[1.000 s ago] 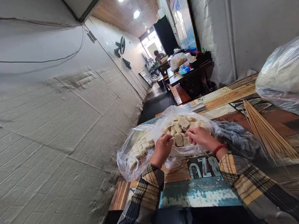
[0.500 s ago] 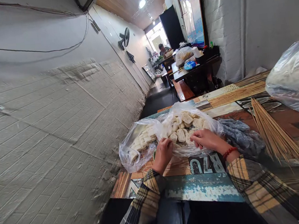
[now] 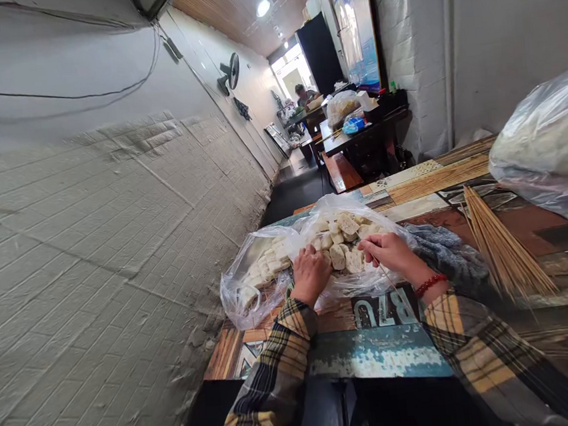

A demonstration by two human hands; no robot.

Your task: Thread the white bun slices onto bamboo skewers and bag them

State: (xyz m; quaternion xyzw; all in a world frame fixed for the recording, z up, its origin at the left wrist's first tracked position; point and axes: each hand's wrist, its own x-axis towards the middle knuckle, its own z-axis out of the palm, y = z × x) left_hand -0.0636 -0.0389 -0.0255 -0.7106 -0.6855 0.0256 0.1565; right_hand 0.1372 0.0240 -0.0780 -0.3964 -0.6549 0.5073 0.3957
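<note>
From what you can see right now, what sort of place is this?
Probably a small eatery or food-prep room: thin wooden skewers and pale food pieces in clear plastic on a patchwork-patterned table, with another table and a bench farther back.

- Open passage along the table's (image 3: 372,352) front, between sleeves (image 3: 488,354).
- Grey bundle (image 3: 446,254) stands between right hand (image 3: 389,252) and sticks (image 3: 505,245).
- Big bag (image 3: 549,147) blocks far right.
- Wall (image 3: 117,256) limits left.

Glossy plast. bag (image 3: 331,205), wd. sticks (image 3: 505,242), prob. matt
</note>
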